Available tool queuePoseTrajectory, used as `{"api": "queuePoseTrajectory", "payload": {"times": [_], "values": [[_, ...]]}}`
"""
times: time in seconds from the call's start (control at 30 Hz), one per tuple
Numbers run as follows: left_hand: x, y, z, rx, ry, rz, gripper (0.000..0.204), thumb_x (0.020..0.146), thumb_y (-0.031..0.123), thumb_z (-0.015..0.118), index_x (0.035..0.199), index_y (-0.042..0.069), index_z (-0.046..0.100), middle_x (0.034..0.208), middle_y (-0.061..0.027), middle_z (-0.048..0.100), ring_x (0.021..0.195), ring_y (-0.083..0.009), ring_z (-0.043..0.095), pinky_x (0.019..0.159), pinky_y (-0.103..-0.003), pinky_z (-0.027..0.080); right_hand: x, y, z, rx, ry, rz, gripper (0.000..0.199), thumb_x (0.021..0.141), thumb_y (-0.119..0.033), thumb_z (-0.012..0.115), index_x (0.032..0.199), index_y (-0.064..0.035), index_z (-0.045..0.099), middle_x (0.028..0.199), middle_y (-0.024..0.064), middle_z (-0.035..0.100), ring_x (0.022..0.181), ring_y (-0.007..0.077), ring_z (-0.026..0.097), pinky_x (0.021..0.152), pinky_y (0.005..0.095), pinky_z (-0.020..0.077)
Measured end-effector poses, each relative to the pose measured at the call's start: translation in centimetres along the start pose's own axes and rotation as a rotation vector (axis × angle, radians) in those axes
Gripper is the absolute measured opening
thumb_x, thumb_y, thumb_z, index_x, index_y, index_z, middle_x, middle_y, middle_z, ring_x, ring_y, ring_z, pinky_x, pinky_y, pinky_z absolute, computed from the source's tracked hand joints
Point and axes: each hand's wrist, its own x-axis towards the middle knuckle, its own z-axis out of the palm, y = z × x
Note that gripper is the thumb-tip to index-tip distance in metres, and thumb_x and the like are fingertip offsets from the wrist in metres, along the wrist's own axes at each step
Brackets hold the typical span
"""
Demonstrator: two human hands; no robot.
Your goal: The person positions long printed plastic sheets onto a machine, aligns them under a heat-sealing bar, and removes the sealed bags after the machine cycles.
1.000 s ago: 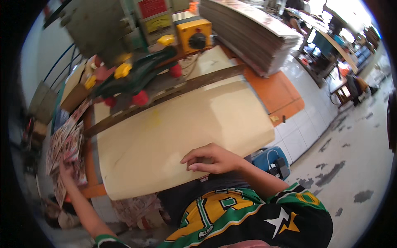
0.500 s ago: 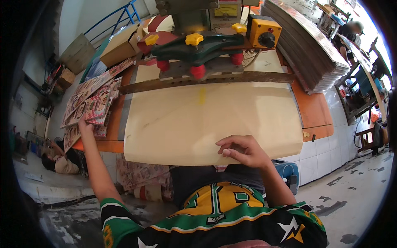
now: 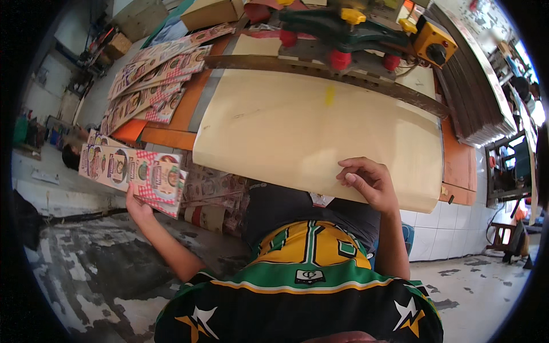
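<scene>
My left hand (image 3: 140, 207) grips the lower edge of a few long printed cardboard strips (image 3: 134, 168), pink with food pictures and a red checked pattern. They are off the table, left of its front corner. My right hand (image 3: 369, 184) is over the front right part of a large cream sheet (image 3: 286, 134), fingers loosely curved and apart, nothing in them. Whether it touches the sheet I cannot tell. Behind the sheet runs a long metal bar (image 3: 320, 74), below a green press head (image 3: 343, 28) with yellow knobs and red fittings.
More printed strips (image 3: 157, 71) lie heaped at the table's left, near a cardboard box (image 3: 211, 12). A yellow control box (image 3: 436, 41) with a black dial sits right of the press. Tall stacked boards (image 3: 474, 80) stand beyond it. Printed material (image 3: 211, 188) lies below the table's front edge.
My left hand has drawn the strips off the heap, toward me and past the table edge. My right hand stays over the sheet. The view has shifted left and down.
</scene>
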Motion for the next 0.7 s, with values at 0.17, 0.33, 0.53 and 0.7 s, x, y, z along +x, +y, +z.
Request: {"api": "queuePoseTrajectory", "payload": {"times": [0.17, 0.33, 0.53, 0.7], "values": [[-0.6, -3.8, -5.8, 0.089, 0.146, 0.14, 0.042, 0.095, 0.008, 0.064, 0.135, -0.002, 0.055, 0.128, -0.0155, 0.065, 0.112, -0.0298, 0.067, 0.096, -0.045, 0.055, 0.6, -0.1, 0.3, 0.006, -0.022, 0.004, 0.026, 0.098, -0.01, 0.068, 0.122, 0.002, 0.067, 0.095, 0.0106, 0.074, 0.087, 0.0158, 0.068, 0.082, 0.0295, 0.054], [-1.8, -10.0, -4.0, 0.071, 0.301, 0.077, 0.038, 0.094, 0.003, 0.058, 0.131, -0.006, 0.054, 0.128, -0.0197, 0.062, 0.11, -0.0339, 0.067, 0.093, -0.051, 0.057, 0.0, 0.3, 0.5, 0.024, 0.038, -0.018, 0.026, 0.099, -0.01, 0.067, 0.122, 0.0022, 0.067, 0.095, 0.0103, 0.074, 0.087, 0.0152, 0.068, 0.081, 0.029, 0.054], [-2.5, -17.1, -2.5, -0.069, 0.263, -0.178, 0.04, 0.1, 0.014, 0.053, 0.135, -0.005, 0.052, 0.126, -0.0212, 0.062, 0.11, -0.0377, 0.067, 0.093, -0.055, 0.057, 0.1, 0.6, -0.1, -0.003, 0.008, -0.022, 0.028, 0.1, -0.011, 0.067, 0.124, 0.0021, 0.066, 0.096, 0.0105, 0.074, 0.087, 0.0149, 0.067, 0.08, 0.0292, 0.0539], [1.2, -22.0, -6.3, -0.001, 0.221, -0.341, 0.046, 0.106, 0.025, 0.053, 0.144, 0.001, 0.046, 0.122, -0.0179, 0.061, 0.104, -0.0319, 0.064, 0.094, -0.048, 0.054, 0.3, -0.2, 0.3, 0.022, -0.021, -0.013, 0.027, 0.1, -0.01, 0.067, 0.124, 0.0018, 0.067, 0.096, 0.0108, 0.074, 0.088, 0.0148, 0.067, 0.08, 0.029, 0.0539]]}}
